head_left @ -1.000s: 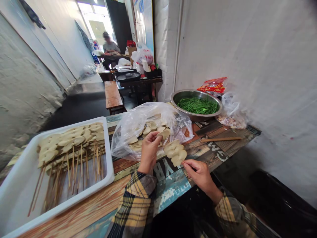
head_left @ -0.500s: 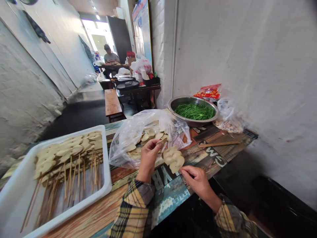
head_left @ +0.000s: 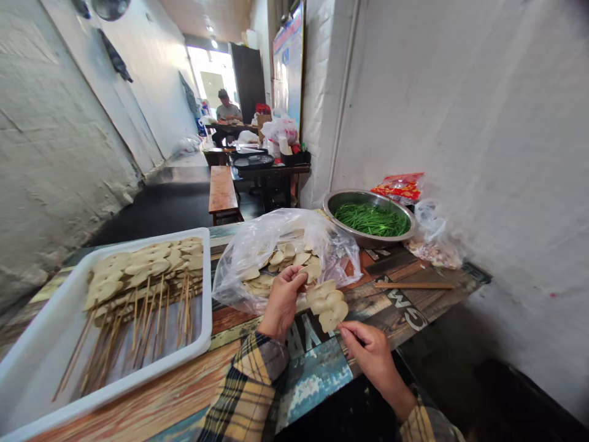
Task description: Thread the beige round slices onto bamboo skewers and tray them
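Observation:
My left hand pinches a pale round slice at the mouth of a clear plastic bag full of the same slices. My right hand grips the bottom of a thin wooden skewer that carries several slices. The held slice sits at the skewer's upper tip. Both hands are above a patterned table. Plaid sleeves cover both my forearms.
A white tray of finished skewers lies at left. A steel bowl of green stalks, a red packet, a small bag and a pair of chopsticks sit by the right wall. A person sits at far tables beyond a bench.
The camera tilted up and shifted, so everything sits a little lower and to the right. My hands stay together, the left still pressing a slice at the skewer's tip.

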`<state>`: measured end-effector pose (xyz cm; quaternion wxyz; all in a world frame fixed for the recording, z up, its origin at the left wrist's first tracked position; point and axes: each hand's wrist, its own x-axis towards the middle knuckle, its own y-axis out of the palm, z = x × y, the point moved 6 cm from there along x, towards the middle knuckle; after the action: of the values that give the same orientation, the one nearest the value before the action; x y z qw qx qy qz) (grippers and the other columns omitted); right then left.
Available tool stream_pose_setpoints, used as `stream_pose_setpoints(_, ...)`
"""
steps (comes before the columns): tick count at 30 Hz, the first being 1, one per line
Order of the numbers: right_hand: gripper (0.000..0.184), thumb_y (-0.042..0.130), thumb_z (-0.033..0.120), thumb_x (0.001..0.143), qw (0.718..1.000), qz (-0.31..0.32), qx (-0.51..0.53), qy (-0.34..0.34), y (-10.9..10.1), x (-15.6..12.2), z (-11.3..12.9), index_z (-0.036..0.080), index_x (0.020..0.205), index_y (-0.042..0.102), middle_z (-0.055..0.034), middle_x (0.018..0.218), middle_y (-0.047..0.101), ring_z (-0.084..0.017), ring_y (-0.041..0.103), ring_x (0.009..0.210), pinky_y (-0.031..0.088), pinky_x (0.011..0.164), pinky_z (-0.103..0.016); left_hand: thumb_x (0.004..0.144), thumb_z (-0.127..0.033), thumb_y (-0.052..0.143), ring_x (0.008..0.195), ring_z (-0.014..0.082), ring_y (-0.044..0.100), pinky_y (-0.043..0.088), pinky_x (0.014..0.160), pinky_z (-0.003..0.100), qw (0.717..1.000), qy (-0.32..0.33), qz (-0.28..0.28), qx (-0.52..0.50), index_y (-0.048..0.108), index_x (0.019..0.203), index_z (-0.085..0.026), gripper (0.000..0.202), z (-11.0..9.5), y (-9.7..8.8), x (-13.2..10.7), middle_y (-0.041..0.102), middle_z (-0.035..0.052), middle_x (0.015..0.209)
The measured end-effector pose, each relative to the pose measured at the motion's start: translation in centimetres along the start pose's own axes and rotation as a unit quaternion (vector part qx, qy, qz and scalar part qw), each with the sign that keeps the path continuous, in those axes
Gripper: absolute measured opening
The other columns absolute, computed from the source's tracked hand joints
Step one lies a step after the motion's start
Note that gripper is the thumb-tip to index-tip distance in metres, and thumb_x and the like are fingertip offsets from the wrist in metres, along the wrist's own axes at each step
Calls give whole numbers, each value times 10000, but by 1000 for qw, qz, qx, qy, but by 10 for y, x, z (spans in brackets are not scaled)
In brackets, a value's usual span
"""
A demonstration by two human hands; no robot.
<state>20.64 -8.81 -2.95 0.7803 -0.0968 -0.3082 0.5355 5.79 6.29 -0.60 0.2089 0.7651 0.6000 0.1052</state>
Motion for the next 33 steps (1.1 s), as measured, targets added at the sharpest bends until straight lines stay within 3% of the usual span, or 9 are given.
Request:
stream_pose_setpoints(8,325,540,393,905,1000,13,2,13,2,-2,-3,172,838,769,-25,609,688,-149,601,487,493,509,-234,568,-345,807,506,61,457,348,489,192,1000,0,-5,-29,617,699,-150,302,3,0,-1,520,-49,594)
stream_pose_setpoints(15,345,564,447,884,998,31,16,52,1,-8,-15,174,903,775,-54,733,742,-157,618,486,524,496,-251,582,-312,793,550,89,527,377,505,204,998,-14,1,-57,630,715,-140,272,9,0,-3,583,-9,653)
stream_pose_setpoints(26,349,597,473,860,999,5,19,39,-1,-8,-16,179,854,786,-106,840,772,-246,719,717,587,629,-301,603,-275,729,517,72,429,307,499,211,1000,26,12,-8,635,663,-142,172,4,5,-9,537,-27,592)
stream_pose_setpoints(33,380,579,496,863,998,9,32,51,2,-7,-20,174,848,781,-68,687,740,-187,650,516,521,448,-244,607,-310,734,549,86,461,340,523,215,999,37,6,8,640,679,-152,198,-2,4,-10,564,-16,634)
